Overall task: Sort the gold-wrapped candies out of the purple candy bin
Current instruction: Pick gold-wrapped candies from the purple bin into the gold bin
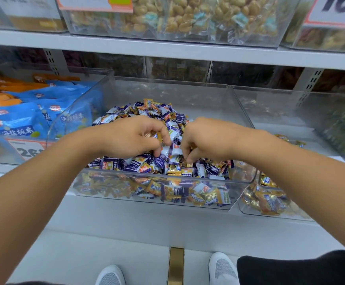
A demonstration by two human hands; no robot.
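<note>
Fingertips (pixel 189 160) of both hands buried among candies (pixel 138 163)

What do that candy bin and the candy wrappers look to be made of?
The bin looks like clear hard plastic, perhaps acrylic: candies show through its walls, and its rim glints. The purple wrappers seem to be glossy printed film, with crimped ends. The gold wrappers look like metallic foil or foil-coated film, shiny and ribbed.

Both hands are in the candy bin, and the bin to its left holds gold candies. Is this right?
Not quite. The head view shows both the left hand and right hand in the candy bin, but the bin to its left holds blue packets. The gold candies are in the bin to its right.
</note>
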